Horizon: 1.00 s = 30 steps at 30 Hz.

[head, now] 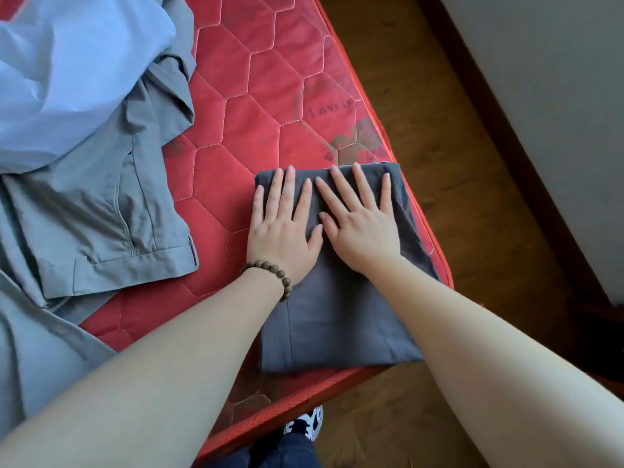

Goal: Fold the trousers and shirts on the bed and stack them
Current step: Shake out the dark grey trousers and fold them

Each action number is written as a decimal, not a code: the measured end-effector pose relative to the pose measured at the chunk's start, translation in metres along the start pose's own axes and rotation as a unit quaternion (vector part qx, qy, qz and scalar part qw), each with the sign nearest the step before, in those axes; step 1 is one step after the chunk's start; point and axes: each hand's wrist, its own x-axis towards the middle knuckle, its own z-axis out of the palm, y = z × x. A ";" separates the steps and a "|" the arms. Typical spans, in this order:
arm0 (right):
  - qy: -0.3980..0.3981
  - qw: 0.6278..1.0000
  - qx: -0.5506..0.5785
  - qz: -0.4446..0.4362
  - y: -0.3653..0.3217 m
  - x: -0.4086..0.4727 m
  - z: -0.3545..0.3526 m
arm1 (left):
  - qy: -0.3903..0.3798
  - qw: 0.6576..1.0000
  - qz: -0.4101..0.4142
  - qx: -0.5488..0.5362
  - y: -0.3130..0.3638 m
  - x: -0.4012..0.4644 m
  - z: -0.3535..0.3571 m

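Dark grey folded trousers [341, 319] lie flat on the near right corner of the red quilted mattress [250, 106]. My left hand [282, 228] and my right hand [363, 224] both rest palm down on the far half of the fold, fingers spread, side by side and nearly touching. My left wrist wears a brown bead bracelet [270, 275]. To the left lie unfolded lighter grey trousers [111, 211], waistband toward me, with a pale blue shirt [67, 72] heaped on top at the far left.
The mattress edge runs diagonally on the right, with wooden floor [456, 163] beyond it and a dark skirting board along a grey wall [557, 96]. My shoe [305, 422] shows below the near mattress edge.
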 end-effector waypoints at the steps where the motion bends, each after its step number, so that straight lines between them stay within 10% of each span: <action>1: -0.002 1.000 -0.008 0.027 0.006 0.001 0.005 | 0.003 1.000 -0.004 0.001 -0.001 0.000 0.005; 7: -0.064 0.948 0.115 0.291 0.030 -0.009 0.010 | -0.031 0.999 -0.002 -0.030 -0.002 0.001 0.008; 14: 0.029 0.982 0.078 0.170 0.007 -0.065 -0.025 | -0.030 0.999 -0.012 -0.040 0.008 -0.042 -0.025; 18: -0.059 0.994 0.062 0.062 -0.018 -0.133 -0.011 | -0.094 0.995 0.027 -0.023 0.016 -0.105 -0.015; 30: -0.167 0.965 0.081 0.185 -0.002 -0.152 0.001 | -0.155 0.987 0.024 -0.034 0.009 -0.105 -0.012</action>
